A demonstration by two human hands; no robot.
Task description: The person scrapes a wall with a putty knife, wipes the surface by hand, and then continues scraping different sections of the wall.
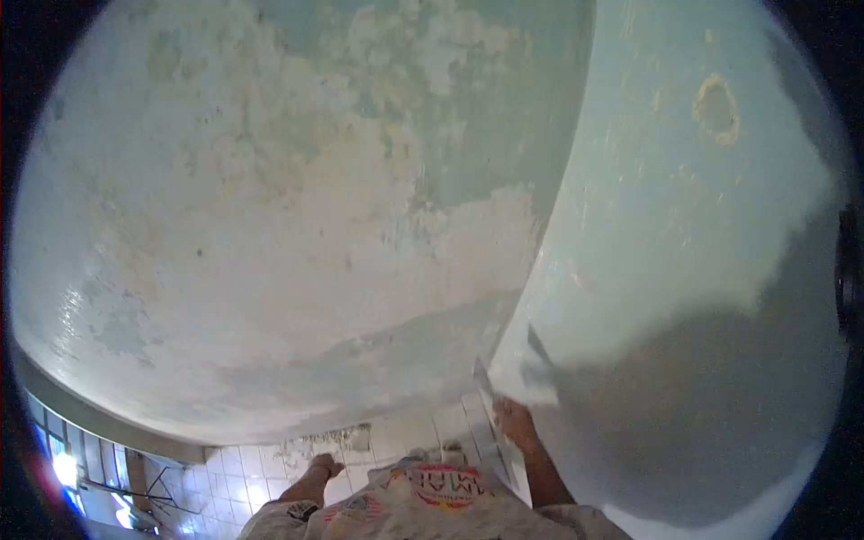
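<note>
My right hand (513, 419) is closed around a scraper (482, 373), its blade pointing up at the corner where two walls meet. The blade is close to the left wall (297, 234), which is patchy with worn green paint and pale bare areas. The right wall (657, 216) is smoother and pale green, with small scuffs. My left hand (325, 465) hangs low over the floor, apart from the wall. Its fingers look loosely curled, and nothing shows in them.
Below lies a pale tiled floor (229, 481), with crumbly debris (333, 441) along the wall's foot. A thin-legged dark stand (157, 490) is at the lower left by a bright window (67, 463). The right wall has a round patch (717, 110) high up.
</note>
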